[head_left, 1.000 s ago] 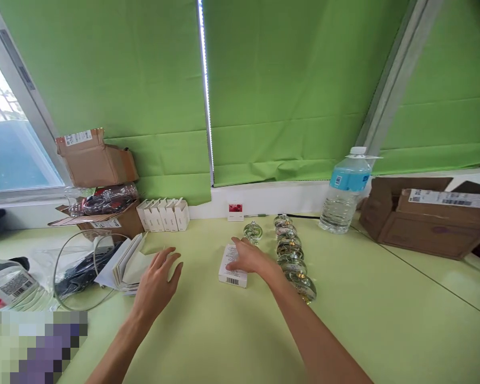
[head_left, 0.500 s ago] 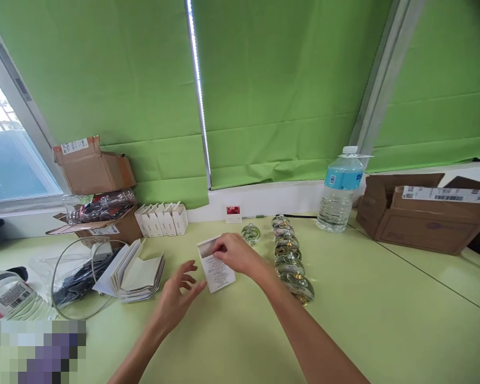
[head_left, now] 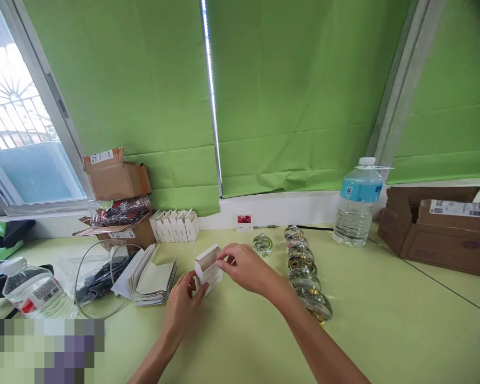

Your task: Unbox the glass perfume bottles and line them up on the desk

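Observation:
Between my hands is a small white carton (head_left: pixel 210 273), opened into a box shape with its top end open and fine print on one face. My left hand (head_left: pixel 184 298) grips its lower left side between thumb and fingers. At its upper right edge, my right hand (head_left: pixel 244 266) pinches the carton's rim. Just beyond the right hand stands one round glass bottle (head_left: pixel 263 243) with a clear stopper. A row of similar glass bottles (head_left: pixel 304 278) runs toward me on the right. To the left lies a stack of flat, folded white cartons (head_left: pixel 154 282).
Several white cartons (head_left: pixel 175 226) stand upright by the wall, near a small card with a red picture (head_left: pixel 244 223). Brown cardboard boxes (head_left: pixel 118 178) are piled at left. A large water bottle (head_left: pixel 356 208) and an open cardboard box (head_left: pixel 436 234) stand at right. A looped cable (head_left: pixel 78 277) lies left.
The flat carton has been opened into a box shape. My left hand has closed on its side, while my right hand keeps its pinch. The camera view has shifted left.

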### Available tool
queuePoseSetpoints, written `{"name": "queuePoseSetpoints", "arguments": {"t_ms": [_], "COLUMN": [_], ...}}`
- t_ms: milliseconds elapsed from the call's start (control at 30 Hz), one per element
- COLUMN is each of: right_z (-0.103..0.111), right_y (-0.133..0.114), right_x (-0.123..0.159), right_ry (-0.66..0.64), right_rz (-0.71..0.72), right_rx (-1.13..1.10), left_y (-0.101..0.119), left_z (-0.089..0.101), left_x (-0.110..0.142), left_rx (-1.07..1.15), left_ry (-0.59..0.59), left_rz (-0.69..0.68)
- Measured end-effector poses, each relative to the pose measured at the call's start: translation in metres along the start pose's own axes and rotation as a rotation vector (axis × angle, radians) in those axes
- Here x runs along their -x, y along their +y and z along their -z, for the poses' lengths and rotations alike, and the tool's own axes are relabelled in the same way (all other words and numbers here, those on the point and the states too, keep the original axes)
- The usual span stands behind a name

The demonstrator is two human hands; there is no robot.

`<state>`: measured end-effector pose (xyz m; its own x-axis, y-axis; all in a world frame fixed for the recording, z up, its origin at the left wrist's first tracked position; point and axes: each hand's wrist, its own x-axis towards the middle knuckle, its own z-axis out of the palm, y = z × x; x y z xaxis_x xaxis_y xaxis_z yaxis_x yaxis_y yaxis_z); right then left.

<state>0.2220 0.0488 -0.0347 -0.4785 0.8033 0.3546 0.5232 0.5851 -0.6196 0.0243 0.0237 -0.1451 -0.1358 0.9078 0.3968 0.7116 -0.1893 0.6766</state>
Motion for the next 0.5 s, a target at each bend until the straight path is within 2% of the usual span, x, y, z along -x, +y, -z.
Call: {"name": "queuePoseSetpoints", "arguments": {"t_ms": [100, 200, 300, 367, 500], "right_z": [-0.005, -0.021, -0.042, -0.055, -0.075], "right_y": [-0.005, 0.005, 0.028, 0.046, 0.068], "right_x": [0.015, 0.039, 0.068, 0.083, 0.096], "right_ry": [-0.120, -0.229, -0.202, -0.190, -0.121], "right_rz": [-0.002, -0.015, -0.030, -0.115, -0.211], "right_rx": [-0.029, -0.033, -0.030, -0.078, -0.178], "left_y": [-0.006, -0.011, -0.012, -0.012, -0.009], "left_z": [0.002, 0.000, -0.004, -0.006, -0.009], "left_x": [-0.003, -0.004, -0.004, -0.003, -0.004], "left_rx": [0.074, 0.191, 0.384, 0.532, 0.712], "left_ry": [-0.011, -0.004, -0.003, -0.008, 0.014], "left_rz": [0.072, 0.131, 0.225, 0.303, 0.382]}}
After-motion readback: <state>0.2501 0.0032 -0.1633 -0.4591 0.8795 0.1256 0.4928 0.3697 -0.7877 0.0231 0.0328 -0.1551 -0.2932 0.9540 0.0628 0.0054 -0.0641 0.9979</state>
